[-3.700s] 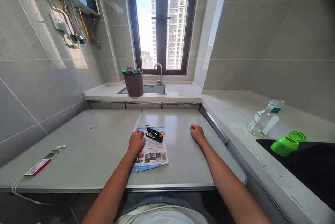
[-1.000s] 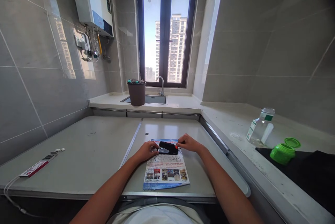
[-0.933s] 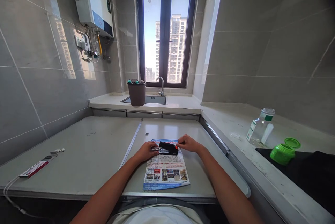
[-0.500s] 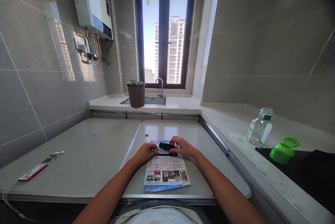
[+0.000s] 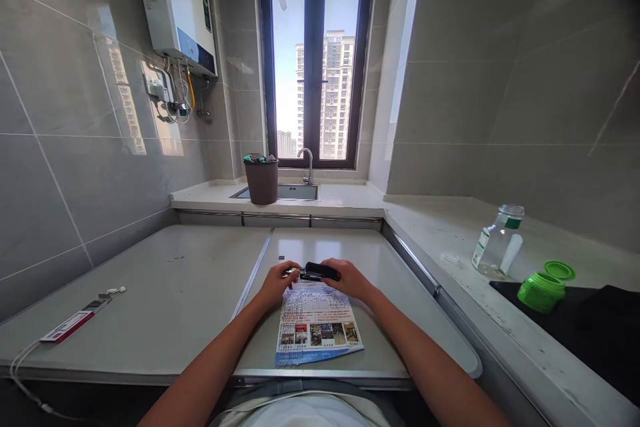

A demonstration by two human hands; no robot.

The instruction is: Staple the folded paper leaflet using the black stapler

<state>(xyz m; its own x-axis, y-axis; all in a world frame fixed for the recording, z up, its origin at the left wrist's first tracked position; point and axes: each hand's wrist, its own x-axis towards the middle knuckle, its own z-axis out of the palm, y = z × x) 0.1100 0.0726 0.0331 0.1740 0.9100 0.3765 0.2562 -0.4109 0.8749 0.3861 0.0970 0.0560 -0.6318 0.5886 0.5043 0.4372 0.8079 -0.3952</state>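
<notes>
A stack of printed flyers [image 5: 317, 324] lies on the grey worktop [image 5: 165, 294] in front of me. A black stapler [image 5: 320, 272] sits across the far top edge of the flyers. My left hand [image 5: 276, 282] is closed at the stapler's left end, pinching its metal front and the paper's corner. My right hand [image 5: 350, 278] is closed over the stapler's right end, fingers wrapped on its top.
A red-and-white card with a white cable [image 5: 70, 324] lies at the left. A brown bin [image 5: 261, 178] stands by the sink [image 5: 293, 192] and tap. On the right counter are a clear bottle [image 5: 497, 242], a green jar [image 5: 541, 289] and a black mat [image 5: 595, 327].
The stapler has shifted from lying on the flyers to the sheets' far top edge. My right hand moved from its right tip onto its top; my left hand stayed at its left end.
</notes>
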